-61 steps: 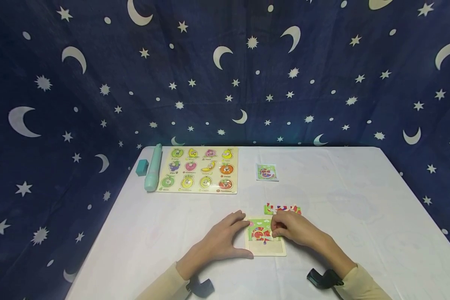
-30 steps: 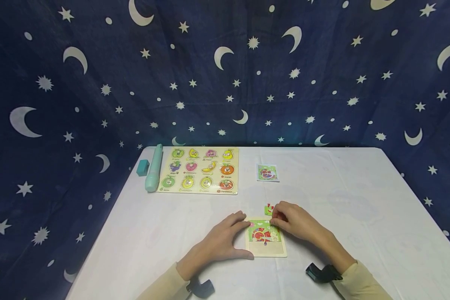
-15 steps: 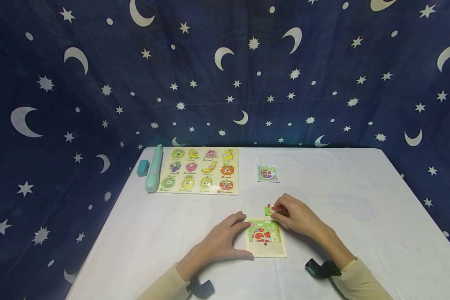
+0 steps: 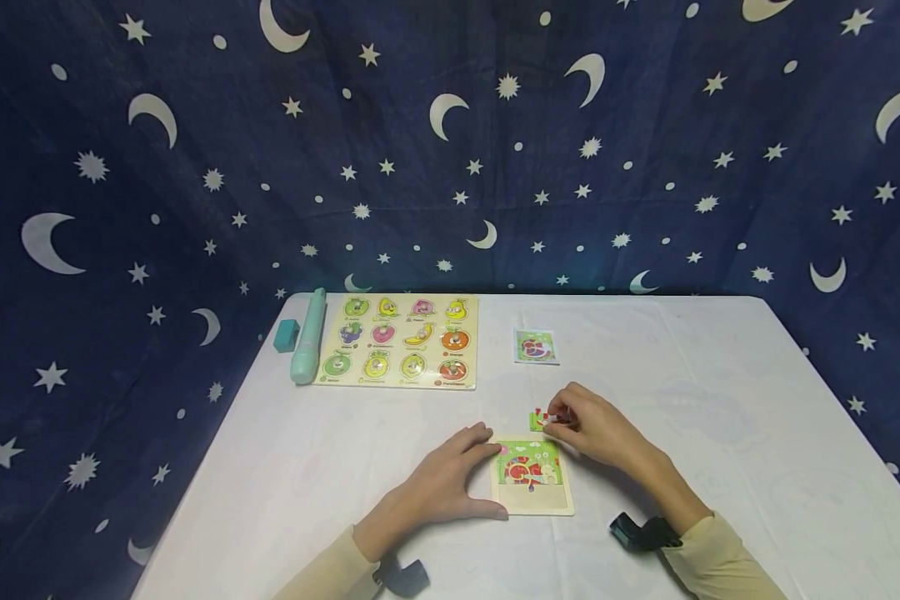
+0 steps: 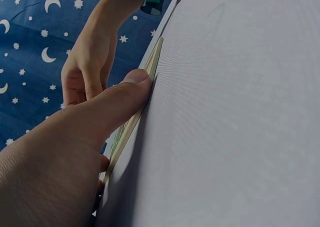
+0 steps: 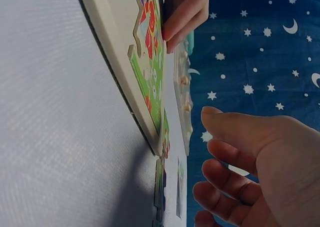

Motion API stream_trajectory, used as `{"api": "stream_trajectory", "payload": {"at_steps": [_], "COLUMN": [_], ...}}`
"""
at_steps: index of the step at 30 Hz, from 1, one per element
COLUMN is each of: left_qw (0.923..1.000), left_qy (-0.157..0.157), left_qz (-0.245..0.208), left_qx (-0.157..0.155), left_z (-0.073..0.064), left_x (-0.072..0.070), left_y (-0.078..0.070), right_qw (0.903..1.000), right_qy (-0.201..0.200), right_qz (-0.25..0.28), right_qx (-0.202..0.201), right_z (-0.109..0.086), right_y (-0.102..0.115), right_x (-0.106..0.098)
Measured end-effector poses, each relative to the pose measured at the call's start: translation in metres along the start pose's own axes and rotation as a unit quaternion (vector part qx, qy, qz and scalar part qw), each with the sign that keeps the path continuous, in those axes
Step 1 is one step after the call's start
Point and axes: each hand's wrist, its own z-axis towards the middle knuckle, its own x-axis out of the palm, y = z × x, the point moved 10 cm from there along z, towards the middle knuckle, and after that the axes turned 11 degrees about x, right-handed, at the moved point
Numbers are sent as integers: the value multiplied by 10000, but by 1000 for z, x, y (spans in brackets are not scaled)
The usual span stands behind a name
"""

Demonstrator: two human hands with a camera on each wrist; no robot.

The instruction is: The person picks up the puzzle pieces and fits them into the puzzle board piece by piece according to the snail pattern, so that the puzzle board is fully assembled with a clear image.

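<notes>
A wooden puzzle board (image 4: pixel 532 502) lies on the table, with picture pieces in green and red filling its far part and bare wood along the near side. My left hand (image 4: pixel 450 477) holds the board's left side, thumb at the near edge and fingers at the far corner; the left wrist view shows the thumb (image 5: pixel 131 87) on its rim. Just beyond the board, my right hand (image 4: pixel 600 429) hovers over loose puzzle pieces (image 4: pixel 537 422), hiding some of them. In the right wrist view its fingers (image 6: pixel 225 179) are loosely bent, apart from the thumb, with nothing between.
A small picture card (image 4: pixel 536 347) lies farther back. At the back left is a fruit peg board (image 4: pixel 431 360), with a teal tube-shaped thing (image 4: pixel 309 342) along its left edge and a teal block (image 4: pixel 286 336) beside that. A starry blue cloth hangs behind the white table.
My right hand has left the right side of the board, where a piece now sits flat, and moved away to the loose pieces. My left hand has stayed on the board.
</notes>
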Motion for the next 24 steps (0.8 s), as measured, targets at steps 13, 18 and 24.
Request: {"api": "stream_trajectory", "payload": {"at_steps": [13, 18, 24], "left_qw": [9999, 9999, 9999], "left_qy": [128, 126, 97], "left_qz": [-57, -41, -46], "left_qx": [-55, -72, -70], "left_z": [0, 0, 0], "left_x": [1, 2, 3], "left_y": [1, 2, 3], "right_qw": [9999, 9999, 9997], "right_qy": [88, 60, 132], "right_qz": [-38, -83, -221], "right_qx": [83, 111, 32], "right_z": [1, 5, 11], "right_y": [-6, -10, -10], "right_x": [2, 4, 10]}}
